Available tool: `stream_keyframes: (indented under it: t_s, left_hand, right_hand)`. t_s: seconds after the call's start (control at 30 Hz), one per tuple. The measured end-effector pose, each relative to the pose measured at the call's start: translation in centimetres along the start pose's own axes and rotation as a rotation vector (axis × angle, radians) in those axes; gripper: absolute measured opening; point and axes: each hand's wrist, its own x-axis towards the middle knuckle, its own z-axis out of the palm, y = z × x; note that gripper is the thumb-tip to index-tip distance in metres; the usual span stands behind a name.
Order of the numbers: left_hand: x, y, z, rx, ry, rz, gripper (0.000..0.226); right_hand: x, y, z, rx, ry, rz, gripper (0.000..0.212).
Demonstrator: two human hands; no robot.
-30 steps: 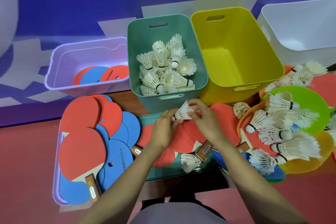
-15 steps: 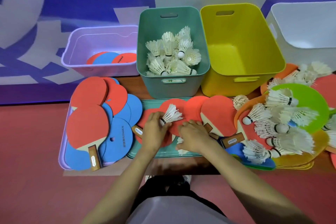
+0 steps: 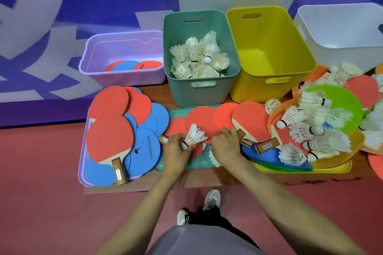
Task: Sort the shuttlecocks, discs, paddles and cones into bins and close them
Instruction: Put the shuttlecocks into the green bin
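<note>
My left hand (image 3: 177, 148) pinches a white shuttlecock (image 3: 195, 135) by its cork, feathers pointing up and right, over the teal lid (image 3: 199, 161). My right hand (image 3: 226, 147) lies palm down beside it on red paddles (image 3: 250, 120). It covers a second shuttlecock (image 3: 213, 157), only the feathers showing, so its grip is hidden. The teal bin (image 3: 199, 93) behind holds several shuttlecocks. The purple bin (image 3: 124, 76) holds red and blue discs. The yellow bin (image 3: 269, 87) has nothing in it.
A purple lid (image 3: 83, 172) on the left carries red paddles and blue discs (image 3: 145, 149). On the right, several loose shuttlecocks (image 3: 323, 143) lie on a green disc (image 3: 344, 103) and other coloured discs. A white bin (image 3: 339, 47) stands far right. My shoes (image 3: 211, 198) stand on red floor.
Both hands came down from in front of the teal bin to the teal lid. The left hand kept the shuttlecock; the right hand let go of it and settled over the second one.
</note>
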Motion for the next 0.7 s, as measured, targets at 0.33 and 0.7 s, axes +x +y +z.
stream_keyframes:
  t_s: [0.33, 0.7]
  left_hand:
    - [0.0, 2.3, -3.1, -0.231, 0.095, -0.058, 0.026]
    - [7.4, 9.6, -6.4, -0.179, 0.241, 0.274, 0.029]
  right_hand:
    - [-1.1, -0.4, -2.8, 0.637, 0.526, 0.139, 0.018]
    - [2.3, 4.0, -11.6, 0.887, 0.874, 0.146, 0.013]
